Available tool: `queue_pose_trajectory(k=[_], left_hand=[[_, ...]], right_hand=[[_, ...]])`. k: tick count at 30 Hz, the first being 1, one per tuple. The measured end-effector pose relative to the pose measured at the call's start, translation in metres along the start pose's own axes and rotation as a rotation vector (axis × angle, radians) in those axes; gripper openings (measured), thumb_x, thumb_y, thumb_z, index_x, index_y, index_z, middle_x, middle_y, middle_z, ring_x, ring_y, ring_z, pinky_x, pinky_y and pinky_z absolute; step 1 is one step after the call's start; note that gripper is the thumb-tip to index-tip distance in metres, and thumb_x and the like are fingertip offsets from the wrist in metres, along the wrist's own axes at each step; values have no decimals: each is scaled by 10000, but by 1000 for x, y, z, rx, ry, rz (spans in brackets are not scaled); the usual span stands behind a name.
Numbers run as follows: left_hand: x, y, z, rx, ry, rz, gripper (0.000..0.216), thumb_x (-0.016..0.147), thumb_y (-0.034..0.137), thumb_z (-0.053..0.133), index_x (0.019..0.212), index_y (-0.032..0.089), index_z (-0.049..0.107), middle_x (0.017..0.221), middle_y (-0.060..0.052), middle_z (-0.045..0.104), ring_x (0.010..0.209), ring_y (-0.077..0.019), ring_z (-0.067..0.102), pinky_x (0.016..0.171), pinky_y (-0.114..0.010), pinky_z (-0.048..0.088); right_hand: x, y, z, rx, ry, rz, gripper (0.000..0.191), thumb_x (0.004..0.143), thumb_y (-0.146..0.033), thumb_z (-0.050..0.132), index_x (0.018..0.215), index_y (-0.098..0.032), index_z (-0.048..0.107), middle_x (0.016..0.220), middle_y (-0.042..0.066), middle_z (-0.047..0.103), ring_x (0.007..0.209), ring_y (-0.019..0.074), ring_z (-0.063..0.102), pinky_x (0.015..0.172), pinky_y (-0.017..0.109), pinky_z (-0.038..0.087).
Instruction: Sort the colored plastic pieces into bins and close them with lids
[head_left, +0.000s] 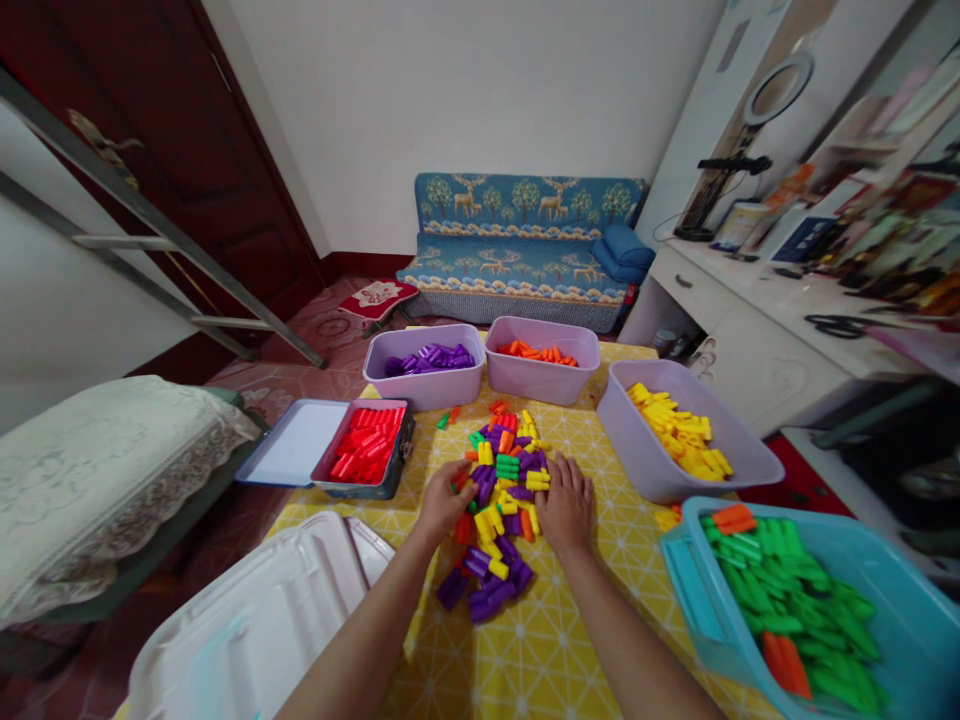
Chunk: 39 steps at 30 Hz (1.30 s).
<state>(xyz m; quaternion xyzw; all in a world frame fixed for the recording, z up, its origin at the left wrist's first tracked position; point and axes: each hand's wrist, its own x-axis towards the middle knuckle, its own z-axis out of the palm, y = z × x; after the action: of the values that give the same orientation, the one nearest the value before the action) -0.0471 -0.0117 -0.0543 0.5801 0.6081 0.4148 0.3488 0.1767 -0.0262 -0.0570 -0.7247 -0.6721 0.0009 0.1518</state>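
Observation:
A mixed pile of small plastic building pieces [508,466] in yellow, purple, green, orange and red lies mid-table, several joined side by side. At its left edge is my left hand [445,498], thumb and fingers apart, the fingertips among the pieces. No piece is plainly gripped there. My right hand [565,502] rests flat against the pile's right side, fingers stretched out, touching a yellow piece [537,481]. Nearer to me, a cluster of purple pieces [491,598] lies between my forearms.
Around the pile stand a purple-piece tub [424,395], an orange-piece tub [541,383], a yellow-piece tub [626,462] and a blue tub [694,610] of green pieces with a few orange. At left are an open tin [352,490] of red pieces and white lids [255,610].

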Motion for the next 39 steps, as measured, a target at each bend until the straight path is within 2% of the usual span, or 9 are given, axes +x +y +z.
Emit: queue_pose_trajectory(k=[3, 6, 10, 12, 17, 22, 27, 32, 39], left_hand=[[-9, 1, 7, 75, -3, 90, 382, 663, 105, 697, 1024, 216, 756, 1095, -69, 741, 1083, -251, 650, 1032, -449, 463], [-14, 1, 13, -15, 76, 30, 271, 770, 140, 617, 1003, 194, 745, 1020, -71, 745, 1014, -224, 670, 978, -409, 503], [-14, 0, 19, -64, 324, 44, 364, 888, 293, 565, 1226, 187, 650, 1261, -111, 659, 1204, -232, 595, 1072, -412, 448], [-8, 2, 19, -10, 354, 80, 415, 874, 277, 579, 1278, 194, 623, 1354, -117, 602, 1290, -238, 537, 1117, -410, 406], [16, 7, 16, 255, 104, 93, 382, 761, 148, 617, 1124, 209, 722, 1155, -85, 725, 1143, -274, 606, 1053, -456, 438], [22, 10, 16, 297, 32, 93, 301, 725, 87, 585, 929, 213, 767, 956, -58, 755, 970, -240, 642, 935, -391, 484], [21, 32, 23, 317, 121, 170, 314, 794, 123, 567, 1042, 212, 739, 1100, -89, 697, 1082, -248, 596, 995, -407, 447], [30, 58, 36, 419, -81, 269, 230, 866, 288, 635, 1058, 290, 762, 1207, -76, 683, 1172, -286, 555, 1044, -463, 416], [30, 41, 46, 180, -142, 189, 331, 822, 250, 671, 1144, 242, 747, 1340, -106, 620, 1286, -296, 509, 1128, -478, 370]], right_hand=[[0, 0, 0, 6, -7, 6, 544, 866, -222, 468, 1399, -130, 520, 1553, 113, 431, 1455, 270, 308, 1179, 467, 189], [0, -1, -2, 7, -10, 6, 546, 864, -220, 465, 1398, -125, 521, 1552, 110, 434, 1453, 273, 310, 1180, 467, 187], [-1, -1, -4, 4, -2, -6, 537, 863, -219, 464, 1387, -120, 531, 1541, 116, 447, 1446, 275, 318, 1174, 460, 201], [-1, -1, -3, 2, -2, -3, 539, 859, -219, 468, 1385, -121, 532, 1544, 121, 443, 1446, 276, 319, 1172, 463, 203], [0, -1, -2, 5, 3, -3, 546, 854, -219, 468, 1389, -128, 531, 1543, 121, 444, 1451, 270, 315, 1179, 455, 185], [0, -1, -2, 0, -11, 2, 547, 861, -219, 464, 1397, -128, 524, 1541, 118, 447, 1451, 274, 314, 1176, 459, 191], [0, 1, 1, -3, -9, 4, 533, 883, -232, 461, 1405, -136, 518, 1552, 119, 432, 1456, 277, 307, 1176, 462, 188], [-1, 1, 2, 0, 2, -1, 523, 897, -227, 444, 1407, -135, 512, 1552, 108, 434, 1457, 275, 303, 1181, 473, 175], [-1, 2, 2, 9, 7, -6, 533, 875, -219, 469, 1398, -123, 520, 1545, 122, 440, 1452, 282, 310, 1175, 471, 183]])
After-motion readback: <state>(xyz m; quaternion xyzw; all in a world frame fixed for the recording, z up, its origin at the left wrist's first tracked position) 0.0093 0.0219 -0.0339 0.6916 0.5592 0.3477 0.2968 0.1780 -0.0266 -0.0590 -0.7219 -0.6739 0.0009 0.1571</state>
